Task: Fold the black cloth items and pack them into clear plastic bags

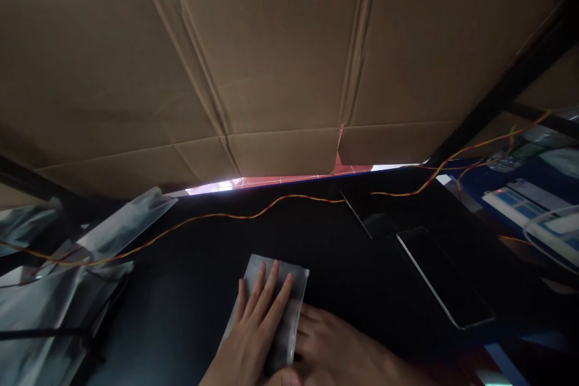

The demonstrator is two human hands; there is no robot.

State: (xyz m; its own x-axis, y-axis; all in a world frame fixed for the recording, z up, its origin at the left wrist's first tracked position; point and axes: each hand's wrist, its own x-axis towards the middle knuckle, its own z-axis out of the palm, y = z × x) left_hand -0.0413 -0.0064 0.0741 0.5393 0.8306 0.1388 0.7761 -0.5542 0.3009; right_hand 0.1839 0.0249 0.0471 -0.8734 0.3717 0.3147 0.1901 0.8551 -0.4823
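A small frosted plastic bag (293, 280) lies on the black tabletop, close to me. My left hand (253, 329) rests flat over it, fingers stretched out and spread, palm down. At the bag's right edge is my right hand (323, 338), its fingers curled in against the edge and their tips partly hidden. It appears to grip the bag along that side. Any contents of the bag are hard to make out under the left hand.
Two dark phone-like slabs (446, 277) lie on the black table (181, 295) to the right. A twisted red-yellow wire (226, 215) crosses the back. Plastic bags (40, 313) pile up at left. Cardboard (271, 60) walls the far side. A white-blue device (534, 211) sits at right.
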